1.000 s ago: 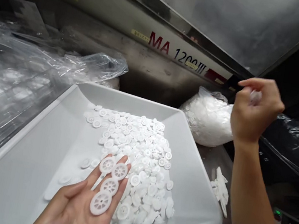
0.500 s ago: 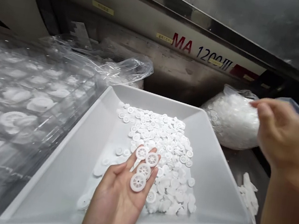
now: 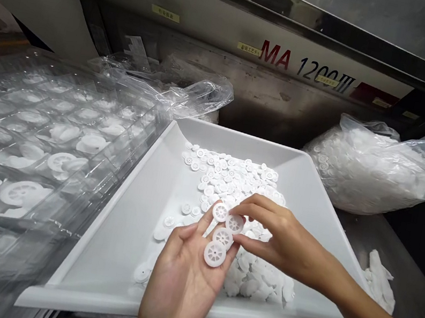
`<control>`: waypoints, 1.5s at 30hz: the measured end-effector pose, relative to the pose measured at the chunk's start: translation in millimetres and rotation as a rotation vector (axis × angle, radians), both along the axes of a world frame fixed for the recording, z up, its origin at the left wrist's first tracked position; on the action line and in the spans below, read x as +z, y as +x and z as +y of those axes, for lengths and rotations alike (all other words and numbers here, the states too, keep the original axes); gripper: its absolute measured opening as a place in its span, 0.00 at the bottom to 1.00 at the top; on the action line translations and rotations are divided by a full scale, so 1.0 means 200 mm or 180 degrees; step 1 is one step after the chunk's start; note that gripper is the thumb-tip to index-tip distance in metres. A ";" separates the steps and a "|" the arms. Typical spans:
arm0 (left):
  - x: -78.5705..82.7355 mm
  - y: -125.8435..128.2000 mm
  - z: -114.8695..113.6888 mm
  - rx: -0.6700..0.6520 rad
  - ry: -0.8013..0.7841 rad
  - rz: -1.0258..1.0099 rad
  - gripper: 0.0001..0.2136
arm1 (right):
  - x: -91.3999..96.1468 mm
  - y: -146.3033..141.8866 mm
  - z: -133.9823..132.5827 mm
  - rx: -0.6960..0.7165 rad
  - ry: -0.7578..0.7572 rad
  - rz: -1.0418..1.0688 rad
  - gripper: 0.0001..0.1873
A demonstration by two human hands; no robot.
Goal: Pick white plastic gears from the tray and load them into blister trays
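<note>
My left hand [image 3: 189, 269] is palm up over the grey tray [image 3: 111, 250], fingers slightly curled, holding several spoked white plastic wheels [image 3: 215, 254]. They lie in a short cluster across its fingers. My right hand [image 3: 277, 235] comes in from the right, its thumb and fingertips closed about the edge of the rightmost wheel [image 3: 235, 223] of that cluster. Beneath both hands, many small white wheels and discs [image 3: 230, 170] are spread over the tray floor. My hands hide part of this pile.
Clear plastic blister trays [image 3: 32, 118] holding white parts stand to the left. A clear bag [image 3: 381, 171] full of white pieces sits at the back right, and another clear bag [image 3: 194, 93] is behind the tray. White gloves or cloth [image 3: 379, 282] lie on the right.
My right hand has come down and left from near the bag to the wheels in my left hand. The view has shifted a little, while the left hand keeps its wheels.
</note>
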State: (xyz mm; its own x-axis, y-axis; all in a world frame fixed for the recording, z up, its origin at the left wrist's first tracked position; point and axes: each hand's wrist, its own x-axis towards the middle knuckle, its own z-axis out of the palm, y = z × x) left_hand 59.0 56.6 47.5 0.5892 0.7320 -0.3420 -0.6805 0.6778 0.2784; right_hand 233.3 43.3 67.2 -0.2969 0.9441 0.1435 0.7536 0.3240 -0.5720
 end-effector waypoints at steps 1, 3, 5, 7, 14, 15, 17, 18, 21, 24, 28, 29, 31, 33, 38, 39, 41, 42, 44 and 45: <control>0.00 0.00 0.00 0.0009 -0.0013 -0.0011 0.21 | -0.01 0.01 0.00 -0.0033 0.0012 0.0084 0.13; 0.01 0.00 0.00 0.0058 -0.0098 0.0086 0.22 | -0.01 0.04 0.01 -0.0138 0.0029 0.0255 0.13; 0.03 0.01 0.00 0.0097 -0.0250 0.0298 0.23 | -0.01 0.07 0.00 -0.0283 0.0069 0.0406 0.13; 0.04 0.01 0.00 0.0105 -0.0369 0.0473 0.24 | 0.00 0.09 0.00 -0.0418 0.0101 0.0525 0.14; 0.05 0.04 0.00 0.0084 -0.0337 0.0295 0.22 | 0.00 0.04 -0.04 -0.0197 0.0406 0.0620 0.17; 0.05 0.04 0.00 0.0074 -0.0316 0.0246 0.21 | 0.00 0.03 -0.05 -0.0143 0.0437 0.0609 0.17; 0.03 0.04 0.00 0.0065 -0.0278 0.0169 0.20 | -0.01 0.01 -0.06 -0.0086 0.0475 0.0620 0.18; 0.03 0.04 0.00 0.0037 -0.0257 0.0107 0.19 | -0.01 0.00 -0.06 -0.0078 0.0518 0.0629 0.19; 0.00 0.04 0.00 -0.0181 -0.0267 -0.0180 0.18 | -0.05 -0.06 -0.07 -0.0104 0.0776 0.0627 0.18; -0.02 0.05 0.00 -0.0357 -0.0366 -0.0339 0.17 | -0.09 -0.13 -0.07 -0.0208 0.1003 0.0397 0.16; -0.02 0.04 0.00 -0.0365 -0.0387 -0.0328 0.16 | -0.11 -0.14 -0.06 -0.0324 0.0772 0.0145 0.17; -0.02 0.04 0.00 -0.0369 -0.0375 -0.0329 0.16 | -0.11 -0.13 -0.06 -0.0318 0.0726 0.0143 0.18; -0.02 0.03 0.00 -0.0376 -0.0315 -0.0343 0.15 | -0.09 -0.12 -0.07 -0.0287 0.0709 0.0142 0.19; -0.03 0.03 0.00 -0.0359 -0.0264 -0.0302 0.15 | -0.08 -0.11 -0.08 -0.0262 0.0699 0.0144 0.19; -0.02 0.03 0.00 -0.0287 -0.0122 -0.0197 0.19 | -0.07 -0.10 -0.11 -0.0414 0.0369 -0.0021 0.08; -0.02 0.03 0.00 -0.0288 -0.0103 -0.0206 0.19 | -0.07 -0.09 -0.11 -0.0443 0.0263 -0.0044 0.06; -0.03 0.03 0.00 -0.0296 -0.0115 -0.0197 0.19 | -0.07 -0.09 -0.11 -0.0485 0.0095 0.0008 0.05; -0.03 0.03 0.00 -0.0293 -0.0152 -0.0183 0.20 | -0.07 -0.08 -0.11 -0.0497 0.0041 0.0079 0.04; -0.03 0.04 0.00 -0.0274 -0.0212 -0.0178 0.21 | -0.06 -0.08 -0.10 -0.0509 -0.0034 0.0287 0.03; -0.03 0.04 0.00 -0.0258 -0.0241 -0.0187 0.22 | -0.06 -0.08 -0.10 -0.0534 -0.0054 0.0401 0.02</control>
